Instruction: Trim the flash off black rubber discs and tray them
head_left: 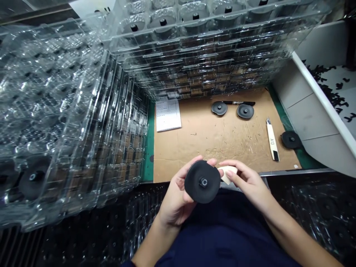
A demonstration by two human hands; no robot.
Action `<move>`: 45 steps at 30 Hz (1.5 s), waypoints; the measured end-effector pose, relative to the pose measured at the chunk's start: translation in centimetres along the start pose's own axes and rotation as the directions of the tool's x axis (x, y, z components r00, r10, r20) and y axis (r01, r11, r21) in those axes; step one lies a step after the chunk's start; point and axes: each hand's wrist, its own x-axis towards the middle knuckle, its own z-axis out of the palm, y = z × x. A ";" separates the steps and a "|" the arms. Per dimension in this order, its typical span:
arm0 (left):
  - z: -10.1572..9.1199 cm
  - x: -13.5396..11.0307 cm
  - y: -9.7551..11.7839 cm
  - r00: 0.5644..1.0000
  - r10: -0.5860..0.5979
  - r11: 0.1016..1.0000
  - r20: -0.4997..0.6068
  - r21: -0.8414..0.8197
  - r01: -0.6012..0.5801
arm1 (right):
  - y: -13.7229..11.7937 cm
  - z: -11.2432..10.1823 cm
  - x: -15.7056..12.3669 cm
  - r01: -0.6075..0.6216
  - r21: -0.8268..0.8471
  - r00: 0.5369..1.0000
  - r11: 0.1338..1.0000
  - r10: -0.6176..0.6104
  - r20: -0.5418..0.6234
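My left hand [180, 189] is closed around the edge of a black round disc [202, 181], which has a small raised hub in its middle and a notch at its upper right rim. Close beside it, my right hand [247, 178] pinches a cream-coloured wedge-shaped piece [228, 174] between thumb and fingers. The piece is at the disc's right edge; whether the two touch I cannot tell. Both hands are at the front edge of a cardboard sheet [191, 148].
Two similar discs [219, 108] and a black pen [239, 103] lie at the back of the cardboard. A cutter knife [272, 139] and another disc [291, 139] lie right. Stacked clear trays [194, 48] stand behind and left. A paper slip [168, 115] lies left; a white bin [328, 100] holds black scraps.
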 end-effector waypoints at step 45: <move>-0.5 0.6 -1.8 0.992 -0.122 0.992 -0.029 0.033 0.123 | -8.4 -1.0 1.3 0.744 -0.399 0.665 0.535 -0.646 0.374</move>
